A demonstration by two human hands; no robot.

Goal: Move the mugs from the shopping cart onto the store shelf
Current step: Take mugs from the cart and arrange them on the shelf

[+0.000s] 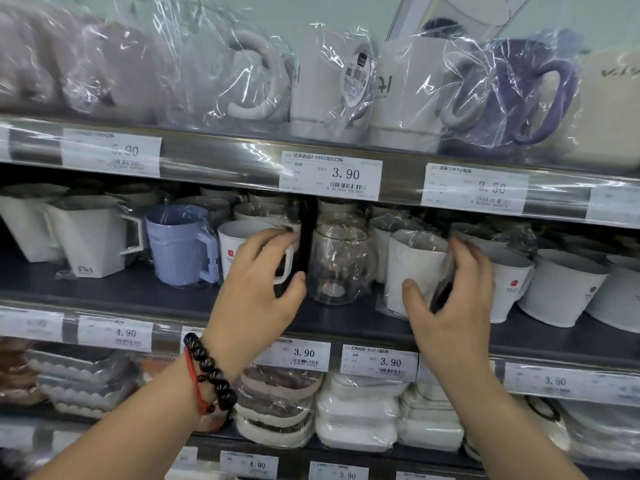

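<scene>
Grip, right hand (457, 292): clamped on wrapped white mug (415, 271), thumb on the near wall, fingers over the far rim side, mug tilted and its base touching or just clear of the middle shelf (138, 292); cannot tell which. Held by the body, not the handle, presumably because loose plastic film hides the handle and offers a slippery surface. Grip, left hand (263, 285): fingers curled round the handle area of white logo mug (239, 247), thumb free and pointing toward clear glass mug (337, 265); closure not fully visible, judged a light steadying hold rather than a lift. Both mugs placed at the shelf front, either side of a black divider (306, 237), likely so each type sits above its own price tag (301, 355). Same-type white cups (512, 282) stacked just beside the right-hand mug, suggesting it belongs in that row. Blue mug (178, 251) and angular white mugs (93, 237) further left, well apart from the work. Shopping cart not in view; number of mugs left cannot be judged. Step in hand, by judgement: seating and aligning. Risk: film sliding under the fingers, or a nudge toppling the glass mug standing between both hands.
</scene>
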